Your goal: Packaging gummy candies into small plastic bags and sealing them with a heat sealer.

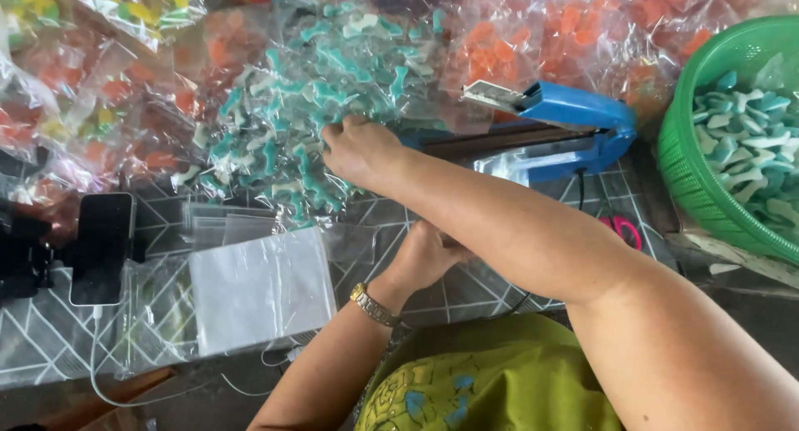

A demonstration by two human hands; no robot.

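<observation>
The right hand (359, 151) reaches far out and rests closed on the pile of blue candy bags (320, 90). The left hand (424, 256) stays near, under that arm, and I cannot tell what it holds

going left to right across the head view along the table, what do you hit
black phone → stack of empty clear bags → left hand, below the right hand that rests on the bags of teal and white sweets → blue heat sealer → green basket
</observation>
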